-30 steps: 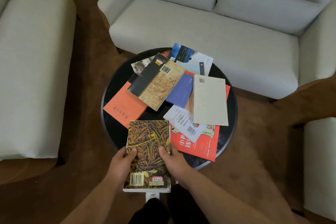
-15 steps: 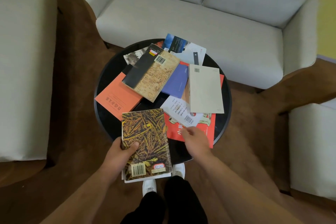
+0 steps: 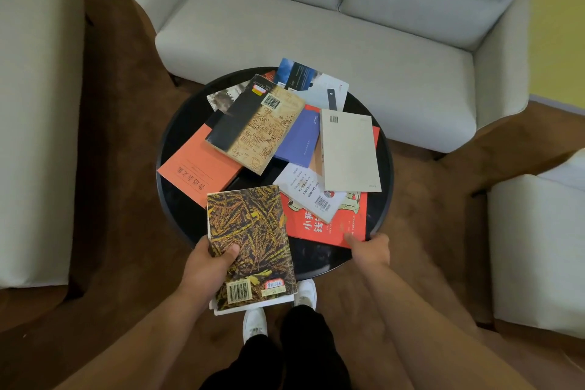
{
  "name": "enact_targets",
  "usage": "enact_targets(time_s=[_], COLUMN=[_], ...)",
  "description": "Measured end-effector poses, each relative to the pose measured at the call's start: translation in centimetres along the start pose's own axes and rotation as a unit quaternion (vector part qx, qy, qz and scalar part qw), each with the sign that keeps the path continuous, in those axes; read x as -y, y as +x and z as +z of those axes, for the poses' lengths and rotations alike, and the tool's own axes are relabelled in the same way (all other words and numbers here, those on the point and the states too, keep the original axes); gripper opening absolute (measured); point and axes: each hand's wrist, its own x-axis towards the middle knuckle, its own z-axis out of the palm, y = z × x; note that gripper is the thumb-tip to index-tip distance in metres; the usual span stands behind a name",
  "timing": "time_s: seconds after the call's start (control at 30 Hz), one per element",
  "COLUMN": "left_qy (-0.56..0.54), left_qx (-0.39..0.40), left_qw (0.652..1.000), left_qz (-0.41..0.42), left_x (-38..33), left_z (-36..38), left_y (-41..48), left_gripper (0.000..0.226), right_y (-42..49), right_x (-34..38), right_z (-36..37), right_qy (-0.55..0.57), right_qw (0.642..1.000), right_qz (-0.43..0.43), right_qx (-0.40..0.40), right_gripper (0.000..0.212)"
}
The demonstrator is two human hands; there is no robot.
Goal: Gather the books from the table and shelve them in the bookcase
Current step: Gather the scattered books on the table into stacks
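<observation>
The red paperback with white characters [image 3: 329, 231] lay on the round black bench [image 3: 313, 258], its near right corner touched by the right hand [image 3: 368, 248] — whether gripped could not be told. The left hand [image 3: 202, 263], farther off, was clamped round a wheat-patterned paperback [image 3: 250, 241].

Grey sofa [image 3: 300, 41], cream bench [image 3: 34, 104], pale ottoman [image 3: 538, 247], brown carpet [image 3: 120, 199].

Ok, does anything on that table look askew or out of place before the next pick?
Nothing damaged or spilled. The books lie crisscrossed, overlapping, on the round table; the blue-and-white book at the far side seems to overhang the rim. The right hand has a grip on the red book, which is pinned under two others.
</observation>
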Motion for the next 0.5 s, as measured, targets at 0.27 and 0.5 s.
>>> enact_targets(time_s=[0.27,0.5], left_qy=[0.004,0.002], left_qx=[0.009,0.020], left_qw=[1.000,1.000], left_qz=[0.009,-0.009], left_x=[-0.1,-0.2], left_z=[0.0,-0.4], left_y=[-0.5,-0.3], left_gripper=[0.038,0.030], right_y=[-0.1,-0.4], right_x=[-0.6,-5.0], right_z=[0.9,1.1], right_qy=[0.018,0.169], right_qw=[1.000,0.975], right_qz=[0.017,0.084], right_qx=[-0.004,0.120], right_gripper=[0.056,0.042])
